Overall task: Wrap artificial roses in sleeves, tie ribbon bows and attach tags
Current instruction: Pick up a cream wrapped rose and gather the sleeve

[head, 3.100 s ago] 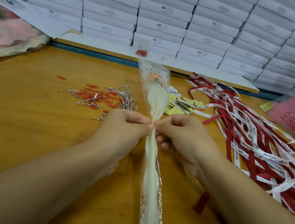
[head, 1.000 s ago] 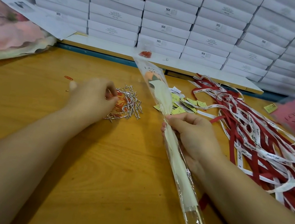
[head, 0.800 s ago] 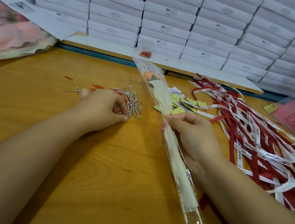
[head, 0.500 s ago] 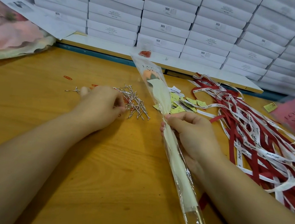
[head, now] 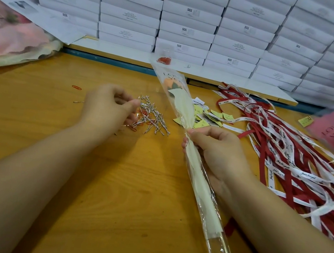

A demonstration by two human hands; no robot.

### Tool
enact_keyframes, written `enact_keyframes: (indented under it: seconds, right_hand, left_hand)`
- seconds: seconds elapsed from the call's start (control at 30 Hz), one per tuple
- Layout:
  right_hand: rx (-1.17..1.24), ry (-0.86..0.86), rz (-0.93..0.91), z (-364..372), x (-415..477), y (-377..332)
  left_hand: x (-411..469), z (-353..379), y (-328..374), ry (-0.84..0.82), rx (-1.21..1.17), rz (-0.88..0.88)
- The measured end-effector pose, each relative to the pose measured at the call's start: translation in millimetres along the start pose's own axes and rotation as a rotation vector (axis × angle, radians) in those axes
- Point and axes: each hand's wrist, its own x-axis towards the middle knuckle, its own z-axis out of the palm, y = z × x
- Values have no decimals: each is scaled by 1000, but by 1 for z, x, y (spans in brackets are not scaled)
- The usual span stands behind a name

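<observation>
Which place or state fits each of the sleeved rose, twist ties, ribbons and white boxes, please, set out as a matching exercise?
1. sleeved rose
2. twist ties
3. ribbons
4. white boxes

A. stacked at the back
B. gripped by the right hand
C. heaped beside the left hand
D. red and white, strewn at right

Pairs: 1-B, 2-C, 3-D, 4-A.

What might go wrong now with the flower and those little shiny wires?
Only the right hand pinches the sleeve shut around the rose. If that grip slackens, the gathers may spring open. The left hand is picking at a tangled pile of wire ties, so several might lift together or scatter among the paper clips.
</observation>
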Motion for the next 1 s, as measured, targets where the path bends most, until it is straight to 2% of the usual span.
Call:
enact_keyframes:
  seconds: [0.1,0.2,0.47,0.73,0.83,0.9,1.0]
  right_hand:
    - [1,14,-1,1,1,1]
    - [19,11,1,3,1,2]
    - [68,-81,32,9,-5,1]
    - [133,-118,40,12,-7,4]
    - [124,-124,13,11,-8,5]
    - [115,-123,-4,10,-9,5]
    - [92,-119,-14,10,-10,6]
  left_hand:
    - [-13,4,15,-137,-371,-139]
    - [-28,13,27,-304,-514,-194]
    - [-46,31,32,-392,-484,-151]
    - [-50,39,28,-260,-387,-171]
    - [-48,40,24,-228,-244,-237]
    - [-47,40,23,-264,-175,-293]
    - [-47,40,24,-328,-201,-294]
